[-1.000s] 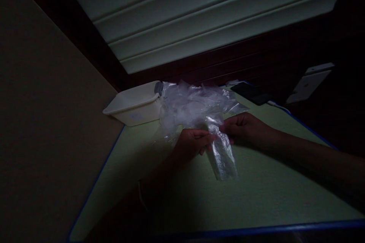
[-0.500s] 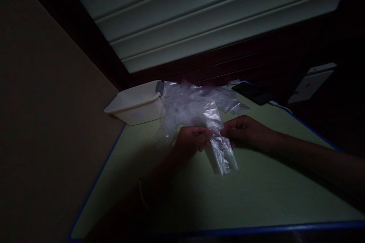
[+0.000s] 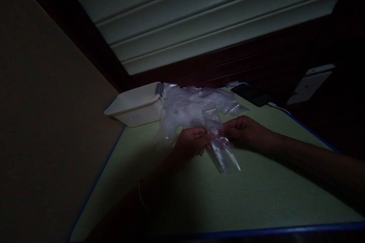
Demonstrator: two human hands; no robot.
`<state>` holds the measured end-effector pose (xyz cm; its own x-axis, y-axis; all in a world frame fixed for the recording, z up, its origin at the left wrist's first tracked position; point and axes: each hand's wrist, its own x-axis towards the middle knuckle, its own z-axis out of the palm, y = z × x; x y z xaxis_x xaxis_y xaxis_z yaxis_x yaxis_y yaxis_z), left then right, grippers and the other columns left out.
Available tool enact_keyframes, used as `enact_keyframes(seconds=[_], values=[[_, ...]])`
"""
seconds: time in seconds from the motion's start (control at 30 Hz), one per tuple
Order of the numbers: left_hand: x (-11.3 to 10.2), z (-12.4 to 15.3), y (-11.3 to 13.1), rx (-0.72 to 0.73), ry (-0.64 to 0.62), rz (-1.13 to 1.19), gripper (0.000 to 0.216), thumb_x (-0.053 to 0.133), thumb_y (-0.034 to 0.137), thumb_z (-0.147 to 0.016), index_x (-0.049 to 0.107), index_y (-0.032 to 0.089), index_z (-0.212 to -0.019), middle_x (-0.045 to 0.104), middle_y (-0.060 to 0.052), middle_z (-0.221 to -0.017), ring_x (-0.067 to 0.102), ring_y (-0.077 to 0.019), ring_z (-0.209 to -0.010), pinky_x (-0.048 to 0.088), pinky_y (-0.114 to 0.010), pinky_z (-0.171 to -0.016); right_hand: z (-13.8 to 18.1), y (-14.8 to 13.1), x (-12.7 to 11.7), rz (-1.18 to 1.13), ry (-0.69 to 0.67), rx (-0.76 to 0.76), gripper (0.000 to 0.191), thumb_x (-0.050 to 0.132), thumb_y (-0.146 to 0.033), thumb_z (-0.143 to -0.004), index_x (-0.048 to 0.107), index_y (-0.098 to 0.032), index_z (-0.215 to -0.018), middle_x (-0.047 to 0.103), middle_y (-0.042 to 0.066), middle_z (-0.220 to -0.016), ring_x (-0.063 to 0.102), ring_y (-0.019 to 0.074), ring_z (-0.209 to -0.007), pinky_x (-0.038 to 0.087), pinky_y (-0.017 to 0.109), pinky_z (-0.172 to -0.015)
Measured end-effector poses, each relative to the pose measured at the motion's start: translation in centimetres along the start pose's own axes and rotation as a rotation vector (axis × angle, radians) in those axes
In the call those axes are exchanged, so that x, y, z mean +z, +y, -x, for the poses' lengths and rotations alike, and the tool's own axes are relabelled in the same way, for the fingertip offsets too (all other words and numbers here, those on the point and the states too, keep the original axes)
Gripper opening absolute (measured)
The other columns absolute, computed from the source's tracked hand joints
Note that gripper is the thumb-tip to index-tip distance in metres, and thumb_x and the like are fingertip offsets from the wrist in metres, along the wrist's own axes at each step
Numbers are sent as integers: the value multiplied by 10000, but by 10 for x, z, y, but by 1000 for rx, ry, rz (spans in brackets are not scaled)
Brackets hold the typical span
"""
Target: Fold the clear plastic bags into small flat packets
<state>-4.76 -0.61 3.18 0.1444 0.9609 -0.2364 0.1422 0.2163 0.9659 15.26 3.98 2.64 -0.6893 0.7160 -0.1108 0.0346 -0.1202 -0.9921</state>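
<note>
A clear plastic bag (image 3: pixel 222 153), folded into a long narrow strip, is held above the table between my two hands. My left hand (image 3: pixel 192 142) pinches its left edge near the middle, thumb on top. From the other side, my right hand (image 3: pixel 241 131) pinches the right edge at about the same height. Behind them lies a loose heap of clear plastic bags (image 3: pixel 185 102), and the upper end of the held bag overlaps the heap.
A white plastic bin (image 3: pixel 137 108) with a grey latch stands at the back left, touching the heap. A dark phone-like slab (image 3: pixel 251 95) with a white cable lies at the back right. The pale green table (image 3: pixel 256 193) has a blue edge; a white box (image 3: pixel 309 87) is beyond it.
The held bag has tilted slightly and its lower end has spread a little, with less glare on it. Both hands keep their pinch in nearly the same place.
</note>
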Motion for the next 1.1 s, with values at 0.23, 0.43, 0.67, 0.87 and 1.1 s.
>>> enact_keyframes(seconds=[0.23,0.43,0.67,0.87,1.1], values=[[-1,-3,-6,28,78,6,287,740,395,-689,663,126,-751,592,17,-533,411,-42,-356,266,-181,-358,0,-2,0,14,21,-7,277,695,-387,-775,655,-139,-657,586,-4,-587,482,80,-516,377,226,-515],[1,-2,-3,34,120,59,288,760,380,-668,664,119,-740,582,19,-511,414,-41,-356,270,-179,-358,-1,-1,2,-42,20,-22,189,725,-325,-755,700,-139,-729,621,3,-633,495,76,-522,388,219,-514],[1,-4,-7,81,124,134,321,781,372,-643,690,105,-795,572,23,-503,424,-40,-376,286,-177,-371,-3,8,-1,-167,79,-39,200,730,-297,-739,745,-164,-888,685,23,-700,527,85,-533,407,225,-513],[0,-7,-13,119,120,140,316,738,369,-693,708,106,-864,586,16,-532,427,-45,-382,298,-181,-380,-3,5,1,-216,176,-24,159,731,-248,-680,754,-172,-818,694,23,-675,559,99,-535,438,247,-551],[-2,-5,-12,110,96,151,310,731,363,-712,709,115,-896,592,16,-562,436,-46,-404,306,-183,-403,-4,6,4,-251,185,-44,148,748,-266,-665,748,-176,-782,681,16,-656,554,101,-533,427,235,-526]])
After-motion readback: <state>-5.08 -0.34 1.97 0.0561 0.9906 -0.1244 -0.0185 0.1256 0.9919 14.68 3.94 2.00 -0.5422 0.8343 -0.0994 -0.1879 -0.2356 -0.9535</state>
